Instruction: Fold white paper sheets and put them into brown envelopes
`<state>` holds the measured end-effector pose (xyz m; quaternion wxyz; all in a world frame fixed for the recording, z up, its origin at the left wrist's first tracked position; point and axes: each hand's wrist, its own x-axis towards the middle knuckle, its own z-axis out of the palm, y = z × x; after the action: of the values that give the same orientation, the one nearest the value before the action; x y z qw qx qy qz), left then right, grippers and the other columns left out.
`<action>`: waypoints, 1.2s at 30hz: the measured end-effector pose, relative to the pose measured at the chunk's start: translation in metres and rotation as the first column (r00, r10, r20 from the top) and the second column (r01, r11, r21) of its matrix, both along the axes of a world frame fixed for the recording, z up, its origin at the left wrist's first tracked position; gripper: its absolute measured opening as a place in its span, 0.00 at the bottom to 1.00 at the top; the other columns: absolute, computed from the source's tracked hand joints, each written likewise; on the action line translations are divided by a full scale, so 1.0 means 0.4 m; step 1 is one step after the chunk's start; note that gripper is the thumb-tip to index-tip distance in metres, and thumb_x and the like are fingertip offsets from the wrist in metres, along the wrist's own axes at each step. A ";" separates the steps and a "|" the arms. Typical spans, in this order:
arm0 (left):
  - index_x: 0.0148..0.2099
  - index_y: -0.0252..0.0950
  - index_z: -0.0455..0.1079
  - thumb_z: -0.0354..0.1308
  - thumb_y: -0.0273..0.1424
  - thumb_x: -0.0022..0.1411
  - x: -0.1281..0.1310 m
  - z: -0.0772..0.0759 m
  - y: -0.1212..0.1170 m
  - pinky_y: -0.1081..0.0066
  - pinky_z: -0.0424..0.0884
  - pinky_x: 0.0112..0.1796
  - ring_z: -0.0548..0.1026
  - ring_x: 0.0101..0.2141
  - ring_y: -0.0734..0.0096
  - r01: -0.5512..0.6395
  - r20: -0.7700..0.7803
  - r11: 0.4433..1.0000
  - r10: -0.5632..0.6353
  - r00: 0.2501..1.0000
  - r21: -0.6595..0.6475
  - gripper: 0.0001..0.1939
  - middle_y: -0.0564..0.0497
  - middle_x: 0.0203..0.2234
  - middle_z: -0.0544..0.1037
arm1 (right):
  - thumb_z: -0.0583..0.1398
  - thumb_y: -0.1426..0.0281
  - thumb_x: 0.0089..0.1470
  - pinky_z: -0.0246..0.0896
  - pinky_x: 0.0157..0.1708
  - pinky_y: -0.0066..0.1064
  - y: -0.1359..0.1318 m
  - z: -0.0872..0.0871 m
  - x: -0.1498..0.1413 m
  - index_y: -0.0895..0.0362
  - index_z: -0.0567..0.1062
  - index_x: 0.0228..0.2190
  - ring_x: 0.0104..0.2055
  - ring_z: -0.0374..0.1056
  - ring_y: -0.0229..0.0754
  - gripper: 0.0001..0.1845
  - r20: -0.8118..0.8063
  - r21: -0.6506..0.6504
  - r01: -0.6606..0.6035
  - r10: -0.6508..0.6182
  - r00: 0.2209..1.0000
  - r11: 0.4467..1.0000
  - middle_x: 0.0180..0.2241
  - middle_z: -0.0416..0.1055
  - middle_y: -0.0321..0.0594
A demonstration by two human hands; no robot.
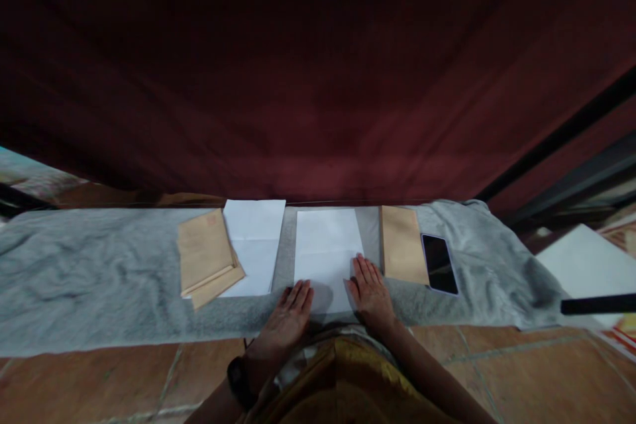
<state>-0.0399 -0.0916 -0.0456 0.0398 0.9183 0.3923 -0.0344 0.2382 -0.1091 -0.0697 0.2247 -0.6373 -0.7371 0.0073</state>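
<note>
A white sheet of paper (325, 238) with a faint crease across it lies flat in front of me. At its lower left edge rests my left hand (291, 311), fingers stretched out and a dark watch on the wrist. My right hand (369, 290) lies flat over the sheet's right edge, fingers extended. To the left, more creased white paper (253, 232) lies partly under several brown envelopes (205, 248). A stack of brown envelopes (403, 245) sits right of my right hand.
A phone (440, 264) with a dark screen lies beside the right envelope stack. Grey cloth (114, 278) covers the narrow surface. Behind it hangs a dark red curtain (328, 112). Tiled floor (124, 377) shows below, and a white board-like sheet (589, 265) is at far right.
</note>
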 end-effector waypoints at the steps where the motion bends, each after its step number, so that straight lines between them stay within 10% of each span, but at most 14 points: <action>1: 0.67 0.35 0.66 0.48 0.22 0.64 0.001 0.013 0.002 0.55 0.65 0.62 0.66 0.65 0.55 0.001 0.004 1.000 -0.001 1.000 -0.005 0.29 0.40 0.66 0.68 | 0.49 0.62 0.71 0.55 0.67 0.51 0.001 -0.001 0.004 0.63 0.61 0.67 0.71 0.55 0.55 0.30 -0.026 0.003 -0.005 0.005 1.000 1.000 0.69 0.57 0.54; 7: 0.53 0.41 0.77 0.49 0.24 0.68 -0.023 0.089 0.030 0.63 0.74 0.56 0.79 0.53 0.64 -0.076 0.300 0.996 0.087 0.950 -0.050 0.19 0.46 0.53 0.81 | 0.47 0.62 0.71 0.64 0.62 0.50 0.001 -0.008 0.042 0.57 0.72 0.61 0.63 0.67 0.51 0.25 -0.382 -0.011 0.010 -0.014 0.924 1.000 0.60 0.72 0.51; 14: 0.48 0.43 0.80 0.53 0.45 0.70 -0.057 0.189 0.066 0.64 0.78 0.49 0.82 0.44 0.61 -0.133 0.655 0.867 0.456 0.602 -0.481 0.19 0.50 0.43 0.85 | 0.50 0.61 0.68 0.75 0.50 0.48 -0.014 0.006 0.096 0.53 0.80 0.49 0.52 0.77 0.51 0.22 -0.758 -0.114 0.034 -0.109 0.643 0.993 0.50 0.80 0.48; 19: 0.44 0.39 0.81 0.58 0.48 0.65 -0.046 0.222 0.070 0.69 0.76 0.38 0.80 0.36 0.63 -0.111 0.659 0.759 0.620 0.425 -0.642 0.20 0.49 0.35 0.84 | 0.51 0.68 0.63 0.68 0.58 0.51 -0.024 0.014 0.079 0.54 0.73 0.58 0.60 0.71 0.50 0.25 -0.644 -0.077 -0.024 -0.032 0.764 0.997 0.57 0.75 0.47; 27: 0.42 0.36 0.72 0.61 0.50 0.61 0.029 0.147 0.141 0.72 0.72 0.34 0.75 0.31 0.70 -0.301 0.748 0.725 0.661 0.054 -0.619 0.21 0.52 0.31 0.78 | 0.53 0.65 0.65 0.70 0.52 0.42 0.025 0.035 0.037 0.53 0.79 0.41 0.48 0.76 0.51 0.15 -0.394 -0.092 0.069 -0.100 0.914 0.993 0.42 0.80 0.47; 31: 0.57 0.36 0.66 0.59 0.50 0.62 0.039 0.101 0.151 0.65 0.75 0.45 0.79 0.44 0.62 -0.285 0.758 0.744 0.647 0.081 -0.604 0.29 0.44 0.46 0.80 | 0.51 0.61 0.68 0.68 0.35 0.33 0.046 0.049 0.045 0.52 0.77 0.33 0.33 0.75 0.46 0.18 -0.317 -0.164 0.179 -0.224 0.922 0.970 0.31 0.79 0.42; 36: 0.66 0.36 0.61 0.58 0.41 0.63 0.029 0.055 0.125 0.63 0.75 0.41 0.80 0.37 0.62 -0.375 0.670 0.720 0.688 0.278 -0.584 0.32 0.50 0.36 0.81 | 0.52 0.64 0.67 0.64 0.34 0.30 0.045 0.062 0.038 0.53 0.77 0.37 0.34 0.76 0.45 0.14 -0.169 -0.224 0.262 -0.303 0.938 0.939 0.32 0.79 0.41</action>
<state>-0.0283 -0.0416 -0.0234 0.3827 0.5974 0.5936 0.3799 0.2532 -0.0909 -0.0448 0.2320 -0.7521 -0.6065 0.1125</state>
